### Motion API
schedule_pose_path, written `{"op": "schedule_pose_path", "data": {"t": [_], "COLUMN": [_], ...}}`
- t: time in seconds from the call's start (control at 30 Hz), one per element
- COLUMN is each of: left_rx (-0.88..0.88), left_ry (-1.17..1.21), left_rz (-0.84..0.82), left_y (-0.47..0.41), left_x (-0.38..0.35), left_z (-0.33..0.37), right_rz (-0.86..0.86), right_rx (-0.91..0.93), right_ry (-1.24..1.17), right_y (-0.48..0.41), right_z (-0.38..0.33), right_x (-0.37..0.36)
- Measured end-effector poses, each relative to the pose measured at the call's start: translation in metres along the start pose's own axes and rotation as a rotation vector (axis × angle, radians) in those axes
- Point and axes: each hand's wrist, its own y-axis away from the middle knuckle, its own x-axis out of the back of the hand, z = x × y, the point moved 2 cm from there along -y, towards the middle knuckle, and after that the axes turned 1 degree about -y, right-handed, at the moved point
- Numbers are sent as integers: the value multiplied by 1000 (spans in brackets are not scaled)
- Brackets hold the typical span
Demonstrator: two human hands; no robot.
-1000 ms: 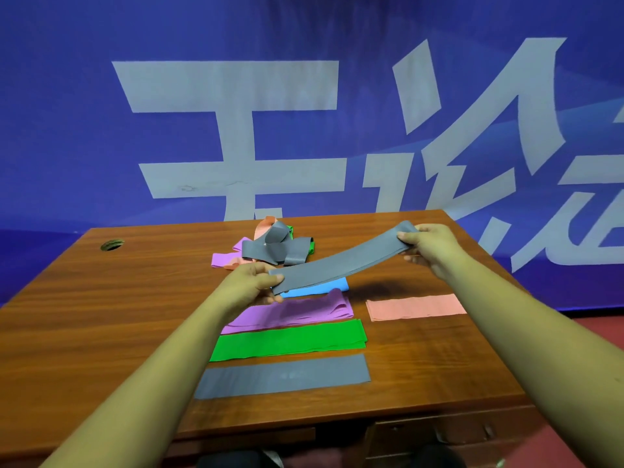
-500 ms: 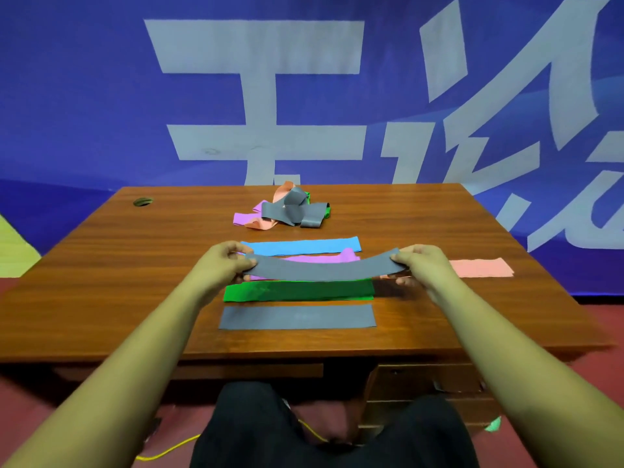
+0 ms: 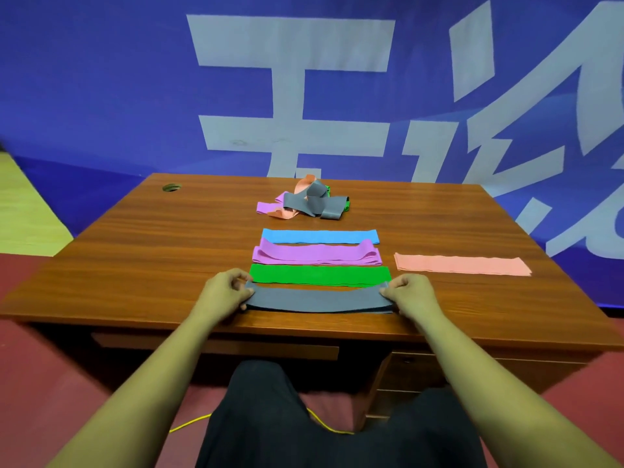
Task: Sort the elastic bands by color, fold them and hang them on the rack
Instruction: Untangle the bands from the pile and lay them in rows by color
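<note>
Between the left hand (image 3: 224,293) and the right hand (image 3: 410,295), the grey band (image 3: 317,300) is plain dark grey. Beyond the hands lie a bright green band (image 3: 320,275), a purple band (image 3: 317,255) and a sky-blue band (image 3: 320,236). Past the right hand is a salmon-pink band (image 3: 461,265). The table (image 3: 152,251) is reddish-brown wood grain.

The bench (image 3: 135,265) across mid-frame is reddish-brown wood grain, smooth with a faint sheen. The grey band (image 3: 317,300) at lower centre looks thin, matt and rubbery, as do the green band (image 3: 320,275), purple band (image 3: 317,256), blue band (image 3: 320,236) and, at right, the pink band (image 3: 462,265). The blue banner (image 3: 101,79) across the top is smooth, softly shiny sheet. The trousers (image 3: 270,417) at the bottom are dark matt cloth.
</note>
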Motion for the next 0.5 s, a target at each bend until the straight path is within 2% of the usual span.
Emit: {"op": "schedule_pose_path", "data": {"t": [0.2, 0.37, 0.5], "left_rx": [-28, -97, -68], "left_ry": [-2, -230, -310], "left_rz": [113, 134, 140], "left_y": [-1, -10, -5], "left_x": [-7, -18, -19], "left_z": [-4, -12, -15], "right_rz": [80, 114, 123], "right_rx": [51, 103, 156], "right_ry": [26, 181, 270], "right_y": [0, 3, 8], "right_z": [2, 8, 9], "right_x": [-8, -18, -22]}}
